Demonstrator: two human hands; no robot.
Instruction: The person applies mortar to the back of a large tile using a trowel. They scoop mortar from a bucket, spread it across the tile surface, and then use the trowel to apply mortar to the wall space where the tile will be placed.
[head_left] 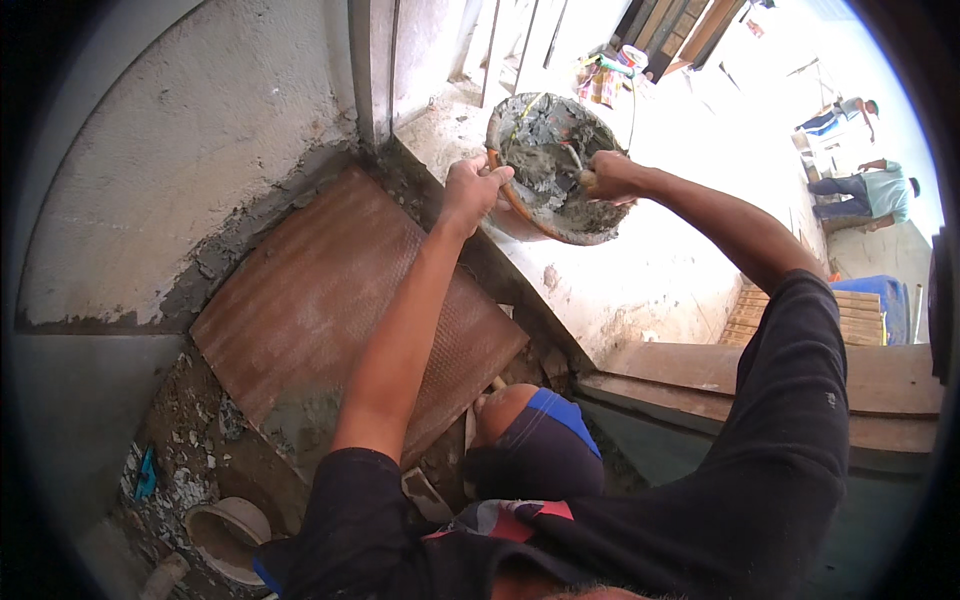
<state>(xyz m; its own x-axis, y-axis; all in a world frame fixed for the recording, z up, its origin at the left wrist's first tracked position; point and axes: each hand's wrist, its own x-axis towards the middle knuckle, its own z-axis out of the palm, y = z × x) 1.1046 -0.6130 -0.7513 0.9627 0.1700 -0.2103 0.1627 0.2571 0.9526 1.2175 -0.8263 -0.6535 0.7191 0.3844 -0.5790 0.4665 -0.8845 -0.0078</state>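
Note:
Cement mortar point(535, 150), grey and wet, lies in a round bucket point(575, 236) with an orange, mortar-smeared rim. The bucket stands on the bright floor just past the doorway sill. My left hand point(475, 192) grips its near left rim, thumb over the edge. In my right hand point(613, 178), closed over the bucket's right side, is the handle of a trowel point(574, 158). Its metal neck shows above the mortar, while the blade is mostly hidden. Below my left forearm, a large brown textured panel point(320, 270) lies at a slant.
A plastered wall point(200, 150) and a door post point(372, 80) stand at left. Rubble, a pale basin point(228, 540) and a blue object point(147, 475) lie lower left. Wooden slats point(780, 318) are at right. Two people point(868, 195) are farther off.

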